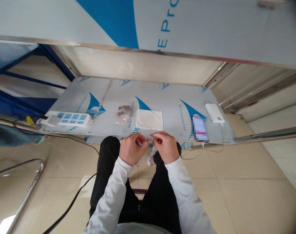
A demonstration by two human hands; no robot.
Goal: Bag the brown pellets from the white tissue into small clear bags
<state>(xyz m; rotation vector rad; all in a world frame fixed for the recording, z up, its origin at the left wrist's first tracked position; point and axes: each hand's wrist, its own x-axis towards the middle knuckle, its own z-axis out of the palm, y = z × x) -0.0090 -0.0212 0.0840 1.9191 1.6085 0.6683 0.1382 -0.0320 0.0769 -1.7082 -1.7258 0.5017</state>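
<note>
My left hand [133, 148] and my right hand [166, 146] are close together at the shelf's front edge, above my knees. Both are closed, thumb against fingertips in a pinch. Whatever lies between the fingertips is too small and pale to make out. Just beyond the hands, a folded white tissue [149, 120] lies flat on the shelf. To its left is a clear plastic bag [124, 113] with small brownish and pinkish pieces, too fine to name.
The film-covered metal shelf [162, 94] carries a white power strip [72, 119] on the left. On the right lie a phone [200, 129] and a white power bank [215, 113] with a cable. An upper panel [199, 29] overhangs the shelf. A black cable [72, 202] crosses the floor.
</note>
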